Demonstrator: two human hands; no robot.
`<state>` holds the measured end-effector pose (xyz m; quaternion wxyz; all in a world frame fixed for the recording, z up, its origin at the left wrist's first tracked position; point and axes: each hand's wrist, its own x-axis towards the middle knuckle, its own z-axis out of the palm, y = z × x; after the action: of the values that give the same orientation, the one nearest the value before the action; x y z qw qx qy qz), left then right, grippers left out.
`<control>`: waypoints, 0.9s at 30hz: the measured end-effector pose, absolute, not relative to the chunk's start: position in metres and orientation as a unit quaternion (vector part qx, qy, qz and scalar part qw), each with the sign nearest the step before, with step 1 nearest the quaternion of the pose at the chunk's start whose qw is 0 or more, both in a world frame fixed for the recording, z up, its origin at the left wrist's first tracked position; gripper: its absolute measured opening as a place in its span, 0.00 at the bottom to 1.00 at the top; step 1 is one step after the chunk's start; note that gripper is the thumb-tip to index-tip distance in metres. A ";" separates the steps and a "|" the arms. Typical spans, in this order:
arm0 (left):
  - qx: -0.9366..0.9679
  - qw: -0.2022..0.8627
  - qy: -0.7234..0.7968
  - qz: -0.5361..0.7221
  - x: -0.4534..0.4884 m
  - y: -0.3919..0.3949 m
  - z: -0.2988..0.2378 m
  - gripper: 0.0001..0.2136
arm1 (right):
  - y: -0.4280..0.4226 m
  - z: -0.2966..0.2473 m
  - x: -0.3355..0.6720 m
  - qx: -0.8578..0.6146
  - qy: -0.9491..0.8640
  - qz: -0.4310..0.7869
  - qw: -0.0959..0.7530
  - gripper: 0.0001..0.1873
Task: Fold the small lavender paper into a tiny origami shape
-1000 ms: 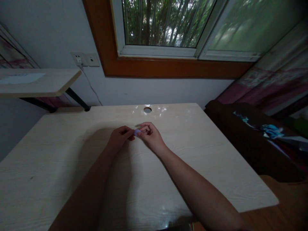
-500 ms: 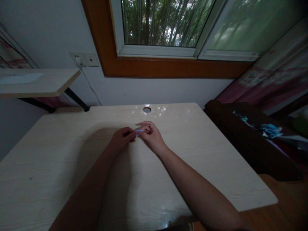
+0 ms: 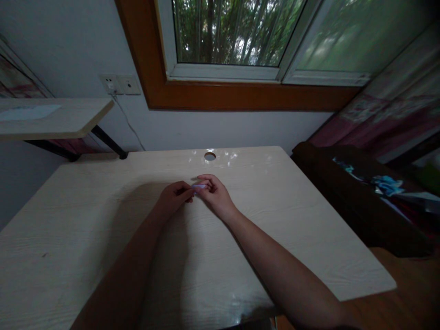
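Between my fingertips is a small, pale purple piece [image 3: 198, 186], thin and flat like folded paper; its exact kind is too small to make out. My left hand [image 3: 174, 196] is closed, pinching the piece's left end between thumb and fingers. From the other side my right hand [image 3: 216, 193] grips the right end with thumb and bent fingers, which cover part of it. Both hands are held close together over the far middle of the pale wooden desk [image 3: 220, 261].
A round cable hole [image 3: 210, 156] lies beyond my hands. At left, a raised shelf [image 3: 79, 119] on black legs bears a white sheet [image 3: 30, 112]. A white cord [image 3: 129, 123] hangs from the wall socket [image 3: 110, 85]. Right of the desk stands dark brown furniture [image 3: 330, 197] with blue cloth on it.
My right hand's fingers have shifted slightly down and left, and its index finger has curled a little over the purple piece. My left hand has barely moved.
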<state>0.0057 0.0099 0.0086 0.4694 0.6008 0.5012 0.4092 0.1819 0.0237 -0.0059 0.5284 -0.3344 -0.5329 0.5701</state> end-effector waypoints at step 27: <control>0.591 0.480 0.502 0.410 0.006 0.011 0.006 0.12 | 0.024 -0.003 0.182 -0.345 -0.519 0.583 0.521 0.17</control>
<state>0.0057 0.0105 0.0058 0.4804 0.5908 0.5020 0.4101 0.1820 0.0241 -0.0033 0.5213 -0.3451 -0.5188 0.5831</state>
